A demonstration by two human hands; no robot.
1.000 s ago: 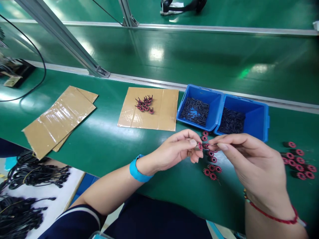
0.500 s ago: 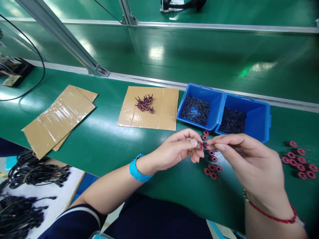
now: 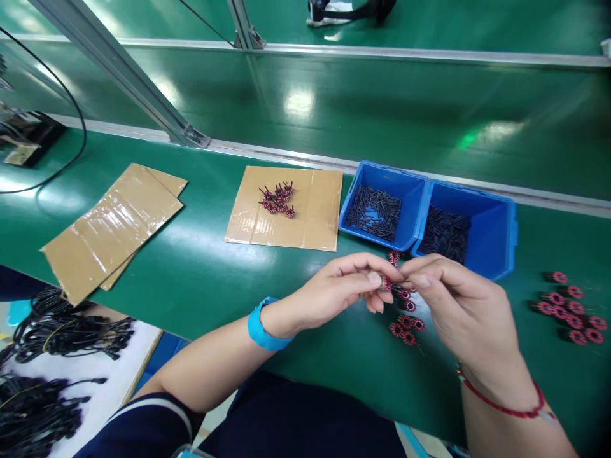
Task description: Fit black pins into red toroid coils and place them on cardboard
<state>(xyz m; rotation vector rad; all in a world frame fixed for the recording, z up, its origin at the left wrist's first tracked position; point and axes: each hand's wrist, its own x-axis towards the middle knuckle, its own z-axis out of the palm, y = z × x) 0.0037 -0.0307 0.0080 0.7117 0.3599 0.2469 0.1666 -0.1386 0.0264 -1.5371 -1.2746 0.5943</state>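
My left hand (image 3: 341, 286), with a blue band at the wrist, pinches a small red-and-black wound motor stator (image 3: 386, 284) between thumb and fingers. Close against it, my right hand (image 3: 465, 308) has thumb and forefinger closed on the stator's thin lead wires; whether a black sleeve is also in that pinch is hidden. Under and beside the hands lie several more stators (image 3: 407, 323) on the green bench. Just beyond are two blue bins, the left bin (image 3: 414, 191) and the right bin (image 3: 496, 219), both holding short black tubes (image 3: 446, 234).
Several stators with black-sleeved leads (image 3: 277, 198) rest on a cardboard sheet (image 3: 315, 222). Another group of stators (image 3: 568, 312) lies at the right. Overlapping cardboard sheets (image 3: 114, 222) are on the left, above bundled black cables (image 3: 81, 331). A metal post (image 3: 119, 70) slants behind.
My right hand has shifted slightly left and turned, bringing its fingertips nearer the stator. My left hand keeps its hold with its forefinger reaching farther over.
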